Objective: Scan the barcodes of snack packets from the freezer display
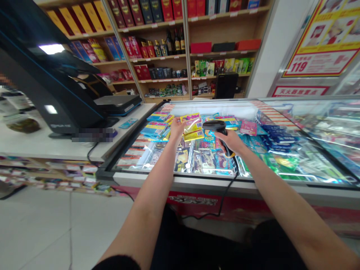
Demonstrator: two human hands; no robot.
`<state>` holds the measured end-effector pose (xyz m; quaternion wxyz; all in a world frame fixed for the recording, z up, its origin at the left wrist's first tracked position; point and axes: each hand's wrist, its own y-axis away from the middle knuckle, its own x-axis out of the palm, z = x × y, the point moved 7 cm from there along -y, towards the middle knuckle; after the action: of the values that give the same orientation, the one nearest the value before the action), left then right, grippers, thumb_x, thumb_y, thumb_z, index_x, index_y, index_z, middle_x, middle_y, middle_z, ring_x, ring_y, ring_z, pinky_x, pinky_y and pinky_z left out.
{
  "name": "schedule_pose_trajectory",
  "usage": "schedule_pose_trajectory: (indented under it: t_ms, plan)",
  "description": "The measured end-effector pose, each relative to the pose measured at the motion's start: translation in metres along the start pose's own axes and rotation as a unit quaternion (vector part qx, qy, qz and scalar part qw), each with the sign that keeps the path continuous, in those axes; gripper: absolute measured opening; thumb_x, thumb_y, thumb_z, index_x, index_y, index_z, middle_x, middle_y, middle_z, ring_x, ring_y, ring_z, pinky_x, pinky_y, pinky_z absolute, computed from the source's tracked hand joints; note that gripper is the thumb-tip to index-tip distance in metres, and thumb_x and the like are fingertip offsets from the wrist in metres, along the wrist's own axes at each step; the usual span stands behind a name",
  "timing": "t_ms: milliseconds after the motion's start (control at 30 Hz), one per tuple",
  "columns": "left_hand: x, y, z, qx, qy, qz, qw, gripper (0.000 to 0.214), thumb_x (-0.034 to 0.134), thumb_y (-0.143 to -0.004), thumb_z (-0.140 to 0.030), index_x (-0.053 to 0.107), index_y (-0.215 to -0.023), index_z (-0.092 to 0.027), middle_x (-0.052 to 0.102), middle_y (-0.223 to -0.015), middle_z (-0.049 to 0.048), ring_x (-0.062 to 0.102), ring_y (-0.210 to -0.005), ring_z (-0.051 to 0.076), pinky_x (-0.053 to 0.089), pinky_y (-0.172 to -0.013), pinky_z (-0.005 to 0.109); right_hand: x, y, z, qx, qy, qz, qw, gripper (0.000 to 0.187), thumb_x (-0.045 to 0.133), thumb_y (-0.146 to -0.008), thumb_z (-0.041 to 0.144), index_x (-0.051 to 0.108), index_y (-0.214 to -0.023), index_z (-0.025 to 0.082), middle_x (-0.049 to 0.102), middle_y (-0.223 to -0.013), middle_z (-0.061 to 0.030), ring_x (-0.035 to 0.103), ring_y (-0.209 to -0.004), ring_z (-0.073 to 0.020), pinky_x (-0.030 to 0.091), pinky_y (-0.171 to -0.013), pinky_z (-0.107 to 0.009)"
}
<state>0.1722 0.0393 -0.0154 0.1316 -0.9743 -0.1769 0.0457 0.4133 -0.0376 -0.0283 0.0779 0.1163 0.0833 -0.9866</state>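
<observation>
My left hand (176, 128) grips a yellow and pink snack packet (191, 127) and holds it up above the glass lid of the chest freezer (202, 179). My right hand (229, 141) is wrapped round the handle of a black barcode scanner (216, 126), whose head points left at the packet from a few centimetres away. A black cable (225, 195) runs from the scanner down over the freezer's front edge. Under the glass lie several coloured frozen-food packets (202, 157).
A white checkout counter (42, 144) stands at the left with a black till screen (42, 75) and a flat black device (118, 103). Wooden shelves (174, 56) of boxes and bottles fill the back wall. A red and yellow poster (323, 37) hangs at the right.
</observation>
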Motion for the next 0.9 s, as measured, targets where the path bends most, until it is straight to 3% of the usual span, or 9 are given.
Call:
schedule_pose_trajectory:
  t_ms: [133,433,633,900]
  plan:
    - [0.002,0.002,0.003,-0.042,0.04,0.015,0.998,0.026,0.061,-0.07,-0.015,0.05,-0.093,-0.02,0.066,-0.081,-0.0019,0.065,-0.071,0.013,0.054,-0.066,0.025,0.0,0.001,0.001,-0.002,-0.004,0.001,1.0,0.035,0.061,-0.084,0.042,0.048,-0.059,0.021,0.053,-0.043,0.0013,0.046,-0.028,-0.0123,0.036,-0.03,-0.025]
    - [0.002,0.002,0.003,-0.041,0.042,0.022,0.998,0.027,0.064,-0.068,-0.018,0.048,-0.09,-0.021,0.067,-0.083,-0.0012,0.068,-0.08,0.016,0.055,-0.072,0.029,0.001,0.002,0.004,0.001,-0.006,0.003,1.0,0.034,0.061,-0.084,0.042,0.047,-0.061,0.022,0.051,-0.042,0.0018,0.045,-0.028,-0.0124,0.035,-0.03,-0.025]
    - [0.005,0.004,0.006,-0.063,0.111,0.027,0.991,0.028,0.065,-0.067,-0.012,0.05,-0.089,-0.02,0.065,-0.079,-0.0023,0.069,-0.079,0.016,0.056,-0.074,0.03,-0.001,0.003,0.006,0.003,-0.028,-0.008,1.0,0.033,0.064,-0.082,0.042,0.049,-0.061,0.021,0.053,-0.044,0.0014,0.046,-0.03,-0.0119,0.036,-0.03,-0.024]
    - [0.028,0.007,0.007,-0.116,0.2,0.044,0.972,0.035,0.072,-0.066,-0.011,0.053,-0.094,-0.02,0.064,-0.076,-0.0027,0.07,-0.073,0.016,0.059,-0.071,0.031,-0.034,0.005,0.009,0.022,-0.134,-0.096,0.986,0.033,0.069,-0.077,0.042,0.051,-0.061,0.02,0.052,-0.044,0.0008,0.045,-0.031,-0.0117,0.037,-0.029,-0.025]
